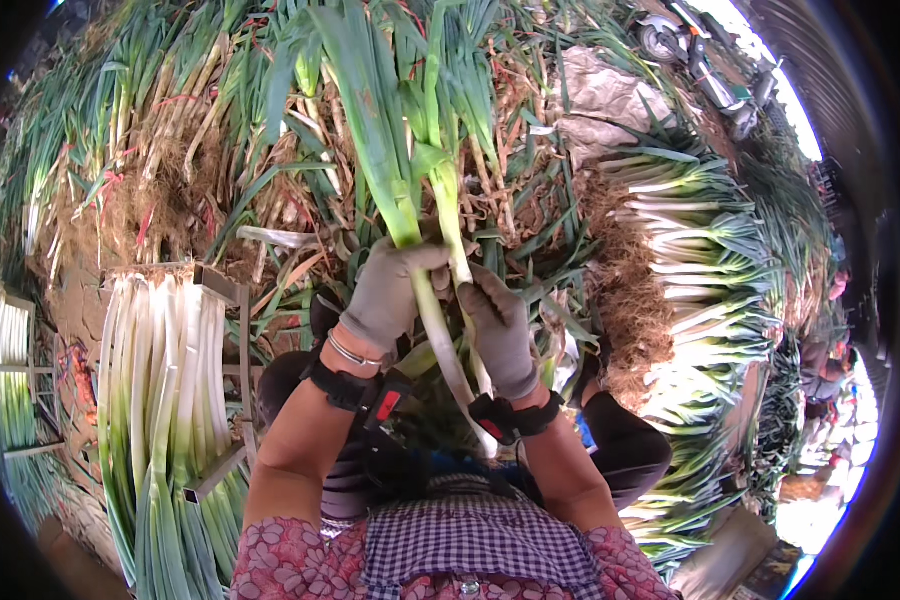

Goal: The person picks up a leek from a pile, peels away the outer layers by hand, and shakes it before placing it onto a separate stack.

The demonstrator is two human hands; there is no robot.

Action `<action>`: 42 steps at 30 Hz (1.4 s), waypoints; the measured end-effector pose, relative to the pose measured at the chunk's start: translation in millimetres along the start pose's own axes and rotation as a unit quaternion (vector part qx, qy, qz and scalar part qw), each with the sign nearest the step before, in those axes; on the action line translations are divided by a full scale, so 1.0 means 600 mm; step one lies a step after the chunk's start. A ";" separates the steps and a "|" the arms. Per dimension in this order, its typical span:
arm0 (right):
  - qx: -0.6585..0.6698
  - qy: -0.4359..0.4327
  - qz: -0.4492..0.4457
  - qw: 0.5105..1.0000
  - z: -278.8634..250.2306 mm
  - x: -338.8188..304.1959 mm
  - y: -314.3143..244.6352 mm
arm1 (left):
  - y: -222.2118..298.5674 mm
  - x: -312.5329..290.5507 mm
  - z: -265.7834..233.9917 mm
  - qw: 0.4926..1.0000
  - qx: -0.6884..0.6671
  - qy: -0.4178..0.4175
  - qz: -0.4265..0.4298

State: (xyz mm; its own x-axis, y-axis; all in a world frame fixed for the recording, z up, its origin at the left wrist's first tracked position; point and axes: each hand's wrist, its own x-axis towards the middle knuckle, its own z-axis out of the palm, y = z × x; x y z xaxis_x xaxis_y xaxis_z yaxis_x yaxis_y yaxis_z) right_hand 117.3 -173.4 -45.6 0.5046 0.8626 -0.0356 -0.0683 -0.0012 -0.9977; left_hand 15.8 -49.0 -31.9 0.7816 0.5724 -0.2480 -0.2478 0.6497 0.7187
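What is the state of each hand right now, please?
Left hand: closed, holding a leek.
Right hand: curled against a second leek; whether it grips it cannot be told.

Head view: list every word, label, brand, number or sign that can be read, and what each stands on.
None can be read.
Purple-and-white checked cloth apron: any markings near its top are too blurred to read.
Black wrist strap with a red patch: any print is too small to read.
Grey-gloved left hand and grey-gloved right hand: no lettering shows.
Long green-and-white stalks between them: no label shows.
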 end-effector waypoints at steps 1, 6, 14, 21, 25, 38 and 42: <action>-0.008 0.000 0.011 1.000 -0.003 -0.002 -0.007 | 0.014 -0.003 0.008 1.000 0.010 0.011 0.021; -0.236 0.045 -0.067 0.968 -0.001 -0.004 -0.053 | 0.019 -0.003 0.020 0.994 0.066 0.033 0.083; -0.540 0.064 -0.191 0.817 0.013 0.036 -0.078 | 0.005 -0.004 0.040 0.984 0.113 0.100 0.097; -0.139 -0.013 0.073 0.987 -0.019 0.056 -0.061 | 0.003 0.000 0.024 0.987 0.101 0.077 0.100; 0.073 -0.019 0.157 0.985 -0.024 0.045 -0.076 | 0.015 -0.008 0.030 0.988 0.090 0.065 0.107; -0.192 0.019 -0.044 0.980 -0.027 0.037 -0.063 | 0.024 -0.010 0.053 0.983 0.132 0.038 0.119; -0.213 0.022 -0.043 0.976 -0.009 0.025 -0.064 | 0.039 -0.013 0.039 0.965 0.241 0.034 0.102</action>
State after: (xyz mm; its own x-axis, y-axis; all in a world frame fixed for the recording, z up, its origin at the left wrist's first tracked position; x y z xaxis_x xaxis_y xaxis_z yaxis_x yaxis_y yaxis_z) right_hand 132.1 -163.0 -8.3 0.5305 0.8458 0.0563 0.3355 -0.1486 -0.9302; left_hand 17.1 -50.0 2.0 0.7010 0.7062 -0.0994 -0.0854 0.2214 0.9714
